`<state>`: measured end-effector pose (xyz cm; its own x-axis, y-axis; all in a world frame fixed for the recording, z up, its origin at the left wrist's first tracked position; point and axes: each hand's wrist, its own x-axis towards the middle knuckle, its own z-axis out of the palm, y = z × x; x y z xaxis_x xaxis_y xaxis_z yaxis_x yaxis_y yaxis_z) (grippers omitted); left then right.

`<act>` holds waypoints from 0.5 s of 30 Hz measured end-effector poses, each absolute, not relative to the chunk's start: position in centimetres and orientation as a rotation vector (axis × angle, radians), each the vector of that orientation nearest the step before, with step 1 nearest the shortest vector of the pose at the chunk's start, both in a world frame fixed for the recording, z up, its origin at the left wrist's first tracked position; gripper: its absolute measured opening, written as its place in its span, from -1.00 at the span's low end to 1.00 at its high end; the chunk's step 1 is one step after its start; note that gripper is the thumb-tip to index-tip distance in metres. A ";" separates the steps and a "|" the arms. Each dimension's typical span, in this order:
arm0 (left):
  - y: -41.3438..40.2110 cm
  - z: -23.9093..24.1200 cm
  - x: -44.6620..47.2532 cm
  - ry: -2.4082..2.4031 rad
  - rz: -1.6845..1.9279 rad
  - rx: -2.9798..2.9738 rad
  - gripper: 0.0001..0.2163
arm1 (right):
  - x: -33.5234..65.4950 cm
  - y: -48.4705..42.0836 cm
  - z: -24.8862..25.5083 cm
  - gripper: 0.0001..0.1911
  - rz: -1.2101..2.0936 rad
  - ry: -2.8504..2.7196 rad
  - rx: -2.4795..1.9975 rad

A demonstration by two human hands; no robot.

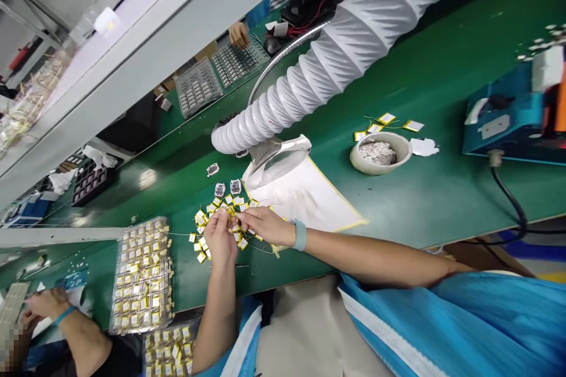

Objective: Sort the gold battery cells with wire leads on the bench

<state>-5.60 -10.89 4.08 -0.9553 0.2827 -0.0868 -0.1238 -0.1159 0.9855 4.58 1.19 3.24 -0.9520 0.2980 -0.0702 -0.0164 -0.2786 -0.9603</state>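
My left hand [220, 237] and my right hand [262, 224] meet over a loose pile of small yellow-wrapped cells [204, 230] with thin wires on the green bench [442, 200]. Both hands are closed in a pinch on one small yellow cell [232, 218] held between them. My right wrist carries a light blue band [299, 234]. A few small dark-and-white parts [220, 189] lie just beyond the pile.
A clear tray [141, 274] filled with yellow cells lies left of the pile. A white ribbed duct [336, 53] ends above a white sheet [309, 197]. To the right stand a bowl of scraps [380, 153] and a blue machine [508, 118]. A co-worker's hand [46, 303] works at lower left.
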 end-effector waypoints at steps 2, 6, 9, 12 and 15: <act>-11.0 4.0 -6.9 1.959 2.218 0.157 -0.54 | 4.7 1.0 3.0 -0.45 2.292 -1.764 -0.399; -11.9 4.4 -8.5 2.149 2.227 0.170 -0.54 | 5.0 0.2 2.5 -0.42 2.284 -1.759 -0.450; -12.7 4.4 -8.1 2.216 2.048 0.247 -0.58 | 4.9 -0.3 2.2 -0.37 2.330 -1.757 -0.416; -13.1 4.2 -7.4 2.241 1.957 0.297 -0.65 | 4.7 -0.4 2.0 -0.37 2.351 -1.745 -0.405; -13.0 4.1 -6.7 2.219 2.018 0.282 -0.65 | 4.6 -0.1 1.8 -0.38 2.359 -1.727 -0.434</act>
